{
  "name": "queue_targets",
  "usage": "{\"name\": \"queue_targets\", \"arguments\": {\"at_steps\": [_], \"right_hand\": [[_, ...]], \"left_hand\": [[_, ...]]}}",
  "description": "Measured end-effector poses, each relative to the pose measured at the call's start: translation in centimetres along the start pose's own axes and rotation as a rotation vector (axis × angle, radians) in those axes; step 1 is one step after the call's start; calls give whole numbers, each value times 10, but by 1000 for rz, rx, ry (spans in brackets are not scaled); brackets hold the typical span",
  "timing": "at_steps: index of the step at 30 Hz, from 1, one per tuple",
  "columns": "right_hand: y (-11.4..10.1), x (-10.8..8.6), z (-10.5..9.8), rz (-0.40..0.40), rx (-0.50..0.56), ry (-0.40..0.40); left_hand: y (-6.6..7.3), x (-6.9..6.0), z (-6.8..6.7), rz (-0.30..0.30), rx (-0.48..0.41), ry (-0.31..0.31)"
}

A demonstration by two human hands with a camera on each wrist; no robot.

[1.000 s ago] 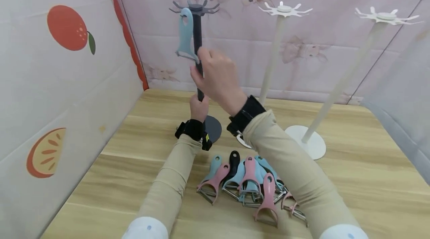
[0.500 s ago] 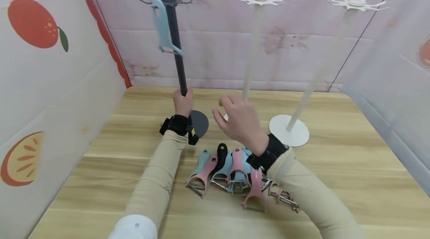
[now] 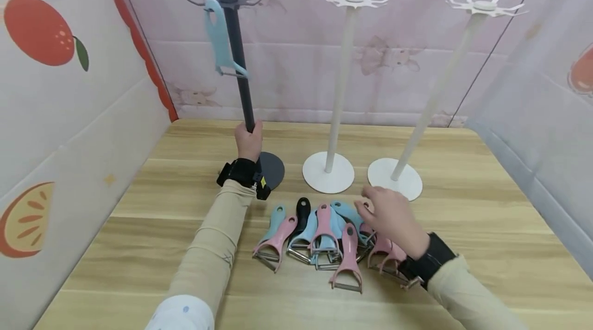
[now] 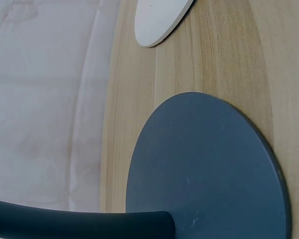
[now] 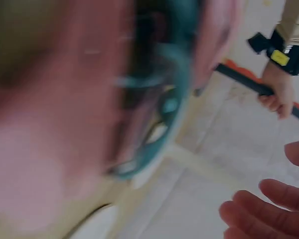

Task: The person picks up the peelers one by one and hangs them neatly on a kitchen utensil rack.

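Note:
My left hand [image 3: 248, 140] grips the lower pole of the dark stand [image 3: 240, 62]; the right wrist view shows its fingers round the pole. A light blue peeler [image 3: 220, 39] hangs from a hook at the left of that stand's top. My right hand [image 3: 391, 216] is over the right end of a pile of pink, blue and black peelers, near a pink peeler [image 3: 349, 253]. In the right wrist view the fingers [image 5: 269, 209] are spread and slightly bent, holding nothing; blurred peelers fill the left of that view.
Two white stands, one in the middle [image 3: 340, 83] and one at the right [image 3: 433, 98], bear no peelers on their hooks. A printed cloth wall [image 3: 287, 77] rises behind the wooden table [image 3: 176, 247], with more walls at left and right.
My right hand has come down from beside the hanging blue peeler and moved right, to the peeler pile. My left hand still grips the dark pole. The head view has shifted.

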State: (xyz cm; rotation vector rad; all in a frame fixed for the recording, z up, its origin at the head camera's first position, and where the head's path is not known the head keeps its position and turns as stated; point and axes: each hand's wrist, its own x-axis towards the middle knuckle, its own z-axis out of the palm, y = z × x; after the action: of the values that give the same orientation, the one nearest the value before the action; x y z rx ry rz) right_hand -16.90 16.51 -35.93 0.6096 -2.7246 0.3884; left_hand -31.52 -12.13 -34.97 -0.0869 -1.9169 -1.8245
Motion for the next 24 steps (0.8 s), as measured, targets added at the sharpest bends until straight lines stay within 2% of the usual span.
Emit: {"name": "queue_targets", "arguments": {"at_steps": [6, 12, 16, 21, 24], "right_hand": [[30, -39, 4, 144, -14, -189], [48, -64, 6, 203, -42, -309], [51, -70, 8, 238, 6, -360], [49, -69, 10, 300, 84, -424], [48, -66, 10, 311, 104, -431]], "left_hand": [[1, -1, -1, 2, 7, 2], [0, -2, -2, -18, 2, 13], [2, -3, -2, -25, 10, 1], [3, -3, -1, -14, 10, 0], [3, -2, -1, -8, 7, 7]]}}
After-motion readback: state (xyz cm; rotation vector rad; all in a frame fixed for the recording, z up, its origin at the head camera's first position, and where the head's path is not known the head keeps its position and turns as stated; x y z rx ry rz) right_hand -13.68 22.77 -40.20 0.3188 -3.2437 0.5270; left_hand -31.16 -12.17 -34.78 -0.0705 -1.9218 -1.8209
